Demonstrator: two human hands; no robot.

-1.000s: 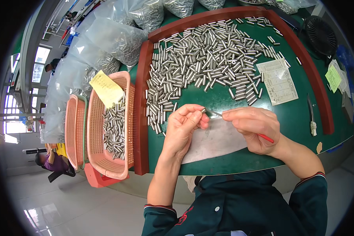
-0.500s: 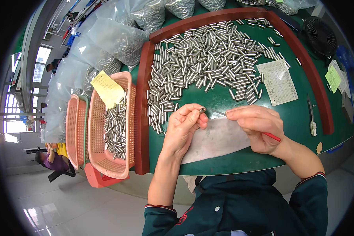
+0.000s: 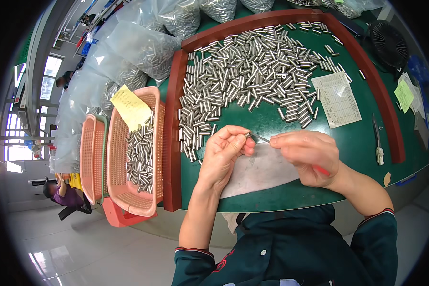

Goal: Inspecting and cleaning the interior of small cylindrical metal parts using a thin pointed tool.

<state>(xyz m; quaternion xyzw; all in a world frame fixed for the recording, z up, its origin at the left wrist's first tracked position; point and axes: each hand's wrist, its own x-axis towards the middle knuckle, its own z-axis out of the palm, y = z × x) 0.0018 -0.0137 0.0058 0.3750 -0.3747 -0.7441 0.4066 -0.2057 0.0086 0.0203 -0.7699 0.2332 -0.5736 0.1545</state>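
Pinching a small pin (image 3: 247, 135), left fingers (image 3: 233, 143) meet right-hand tool (image 3: 260, 138) beside heaped cylinders (image 3: 252, 71).

view: one head camera, worn above the work, wide fisheye lens
facing: steeply down and forward over the green bench (image 3: 362, 143)
nearness: close; the left hand (image 3: 224, 155) and right hand (image 3: 310, 157) sit at mid-picture, forearms entering from the near edge
near edge: the wearer's dark jacket (image 3: 291, 248)
far edge: clear bags of metal parts (image 3: 143, 47)
left: pink baskets (image 3: 128, 190), grey floor (image 3: 81, 248)
distortion: the bench's red rim (image 3: 174, 133) bends toward the picture's round border
shared ground: single view only
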